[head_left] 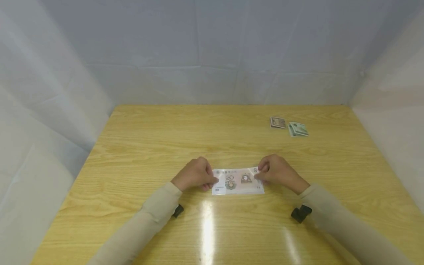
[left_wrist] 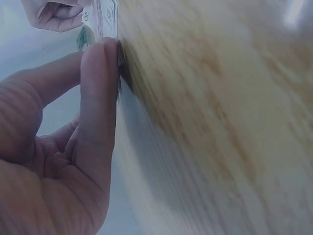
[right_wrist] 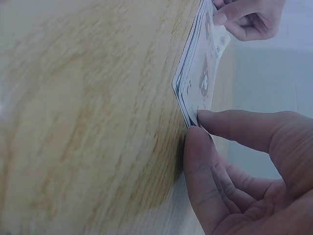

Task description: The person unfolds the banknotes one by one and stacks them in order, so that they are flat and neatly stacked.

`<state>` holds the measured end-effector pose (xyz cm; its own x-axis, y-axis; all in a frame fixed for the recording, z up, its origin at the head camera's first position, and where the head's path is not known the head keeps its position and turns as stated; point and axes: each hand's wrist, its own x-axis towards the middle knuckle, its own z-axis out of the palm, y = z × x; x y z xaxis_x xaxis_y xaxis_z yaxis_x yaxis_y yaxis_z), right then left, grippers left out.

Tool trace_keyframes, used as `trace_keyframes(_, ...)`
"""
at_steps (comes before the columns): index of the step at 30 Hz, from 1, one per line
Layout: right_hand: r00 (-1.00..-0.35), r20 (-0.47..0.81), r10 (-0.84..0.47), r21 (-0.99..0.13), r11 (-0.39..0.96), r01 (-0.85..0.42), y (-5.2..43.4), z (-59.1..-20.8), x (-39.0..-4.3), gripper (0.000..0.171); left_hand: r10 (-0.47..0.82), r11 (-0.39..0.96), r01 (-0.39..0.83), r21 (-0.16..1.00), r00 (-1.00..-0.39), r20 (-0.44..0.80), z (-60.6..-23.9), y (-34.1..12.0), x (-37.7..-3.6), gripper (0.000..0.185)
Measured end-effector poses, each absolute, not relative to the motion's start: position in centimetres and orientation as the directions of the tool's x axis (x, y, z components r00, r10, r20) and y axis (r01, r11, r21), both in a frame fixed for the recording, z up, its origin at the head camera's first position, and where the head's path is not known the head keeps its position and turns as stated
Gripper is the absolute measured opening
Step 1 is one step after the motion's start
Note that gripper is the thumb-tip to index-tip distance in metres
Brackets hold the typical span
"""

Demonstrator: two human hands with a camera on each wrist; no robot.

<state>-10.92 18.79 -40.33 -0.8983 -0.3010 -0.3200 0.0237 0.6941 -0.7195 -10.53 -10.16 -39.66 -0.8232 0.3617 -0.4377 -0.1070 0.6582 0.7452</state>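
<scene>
A flat stack of 20-denomination banknotes (head_left: 236,187) lies lengthwise between my two hands, close over the wooden table. My left hand (head_left: 197,173) pinches its left end between thumb and fingers. At the opposite short end, my right hand (head_left: 279,173) pinches near the upper corner with thumb and forefinger. Several layered edges of the banknotes (right_wrist: 198,73) show in the right wrist view, slightly fanned. The left wrist view shows only a short stretch of the banknotes (left_wrist: 105,19) beyond the fingertips.
Toward the back right of the wooden table (head_left: 159,140) lie a small folded brown banknote (head_left: 278,122) and folded green banknotes (head_left: 299,129) beside it. White sheeting (head_left: 215,84) closes off the back and both sides. Dark wrist devices (head_left: 300,213) hang under the sleeves.
</scene>
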Motion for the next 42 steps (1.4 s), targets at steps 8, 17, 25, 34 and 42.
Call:
trace_keyframes(8,-0.906,-0.305,-0.294,-0.733,0.679,0.026,19.0,-40.6,-11.0,0.031,0.356,0.67,-0.11,0.734,-0.82,-0.448,-39.7,-10.2,-10.6,0.018)
trace_keyframes(17,-0.901,-0.267,-0.342,-0.74,0.671,-0.036,19.1,-40.7,-11.0,0.013,0.368,0.671,-0.094,0.736,-0.819,-0.44,-39.8,-10.2,-10.7,0.018)
trace_keyframes(25,-0.905,-0.279,-0.32,-0.761,0.649,0.005,20.1,-39.8,-11.5,0.008,0.367,0.668,-0.078,0.74,-0.831,-0.418,-38.8,-10.5,-10.9,0.017)
trace_keyframes(34,-0.933,-0.249,-0.262,-0.769,0.639,0.026,22.7,-38.5,-13.2,0.016,0.364,0.65,-0.058,0.757,-0.851,-0.378,-38.2,-11.3,-11.6,0.014)
trace_keyframes(42,-0.965,-0.242,-0.097,-0.74,0.662,0.119,25.9,-38.5,-15.0,0.025,0.388,0.564,-0.078,0.822,-0.854,-0.347,-38.3,-11.6,-11.9,0.015)
